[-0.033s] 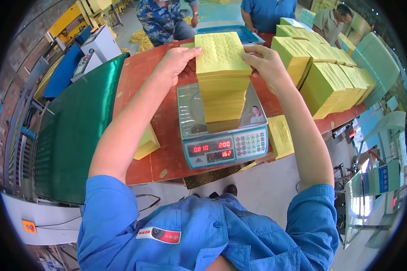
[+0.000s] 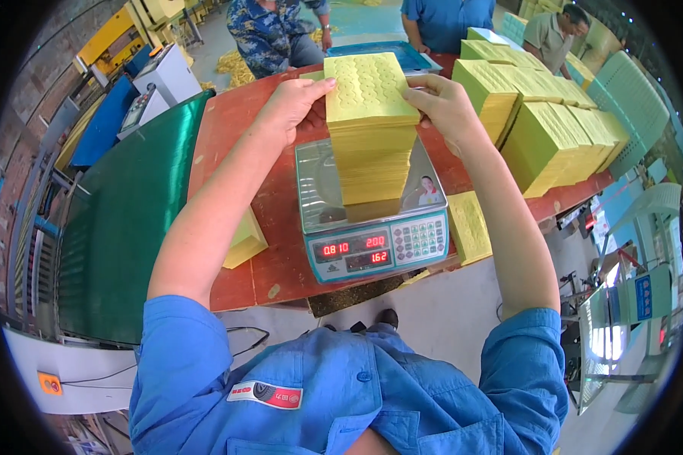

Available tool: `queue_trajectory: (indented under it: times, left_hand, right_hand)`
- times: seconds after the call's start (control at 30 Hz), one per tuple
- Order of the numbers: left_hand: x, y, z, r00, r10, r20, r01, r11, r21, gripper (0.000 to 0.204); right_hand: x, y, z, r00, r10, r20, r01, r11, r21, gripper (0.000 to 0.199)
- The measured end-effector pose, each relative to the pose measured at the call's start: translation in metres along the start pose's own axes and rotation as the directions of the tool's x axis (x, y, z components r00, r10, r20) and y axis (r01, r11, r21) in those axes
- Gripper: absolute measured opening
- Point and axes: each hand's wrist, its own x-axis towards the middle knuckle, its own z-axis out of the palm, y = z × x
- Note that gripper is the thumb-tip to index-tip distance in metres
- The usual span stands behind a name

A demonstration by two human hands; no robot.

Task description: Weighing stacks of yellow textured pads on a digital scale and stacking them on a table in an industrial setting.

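Observation:
A tall stack of yellow paper sheets [image 2: 373, 152] stands on the metal pan of a teal-framed digital scale [image 2: 376, 254]. Rows of round scalloped marks cover its top sheet. My left hand [image 2: 300, 104] grips the left edge near the top, thumb on the upper sheet and the other fingers partly hidden at the side. On the opposite edge, my right hand [image 2: 442, 106] pinches the upper sheets between thumb and fingers. Red digits glow on the scale's display, beside its keypad.
More yellow paper stacks [image 2: 558, 140] fill the red table's [image 2: 269, 227] right side. Smaller yellow piles flank the scale. A blue tray [image 2: 379, 53] lies beyond the stack. A green surface [image 2: 129, 220] adjoins on the left. Three people are across the table.

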Motion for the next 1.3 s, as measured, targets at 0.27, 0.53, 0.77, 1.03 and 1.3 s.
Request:
queue_trajectory:
  times: [0.27, 0.53, 0.77, 1.03, 1.3]
  left_hand:
    - [-0.021, -0.017, 0.004, 0.97, 0.183, -0.159, -0.166, 0.979, 0.116, 0.034]
    - [-0.127, -0.103, -0.087, 0.798, 0.425, -0.428, -0.185, 0.848, 0.497, 0.026]
    - [-0.262, -0.239, -0.11, 0.865, 0.496, -0.075, -0.065, 0.26, 0.963, 0.011]
    - [-0.258, -0.274, -0.055, 0.859, 0.501, 0.102, -0.277, 0.289, 0.916, 0.024]
    - [-0.242, -0.286, -0.053, 0.896, 0.431, 0.103, -0.23, 0.254, 0.94, 0.03]
  right_hand:
    - [-0.018, 0.014, -0.003, 0.998, -0.008, -0.067, 0.009, 1.0, 0.005, 0.029]
    - [-0.071, 0.145, -0.138, 0.899, 0.052, -0.434, -0.049, 0.999, 0.02, 0.03]
    - [-0.158, 0.267, -0.23, 0.659, 0.295, -0.692, -0.336, 0.939, 0.08, 0.026]
    - [-0.17, 0.313, -0.245, 0.642, 0.341, -0.687, -0.331, 0.931, 0.153, 0.028]
    - [-0.148, 0.305, -0.241, 0.676, 0.364, -0.64, -0.434, 0.9, 0.053, 0.027]
